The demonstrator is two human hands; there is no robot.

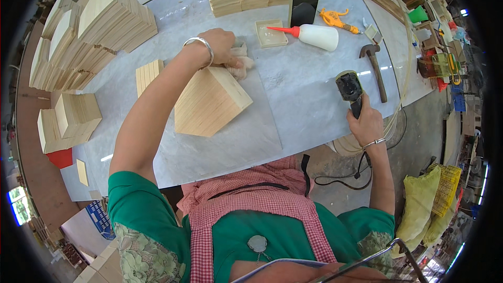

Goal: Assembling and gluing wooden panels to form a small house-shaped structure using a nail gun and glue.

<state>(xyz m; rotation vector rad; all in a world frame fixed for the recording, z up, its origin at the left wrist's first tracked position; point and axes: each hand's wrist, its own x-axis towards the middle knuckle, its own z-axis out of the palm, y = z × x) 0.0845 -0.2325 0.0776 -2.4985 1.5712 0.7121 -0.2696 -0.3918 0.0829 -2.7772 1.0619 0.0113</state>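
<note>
The house-shaped wooden box (209, 102) lies mid-surface (293, 99), just below the left hand (222, 47), whose grip is pressed onto a crumpled cloth (242, 63) at its top edge. The right hand (367, 123) is wrapped around one black power tool (350, 88); I judge its trailing hose could snag. One glue bottle (317, 35), one hammer (374, 65)

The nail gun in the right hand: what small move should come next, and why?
Probably bring the nail gun left to the wooden house-shaped box. The right hand holds the tool off to the side, away from the box, while the left hand presses a cloth at the box's far edge.
</note>
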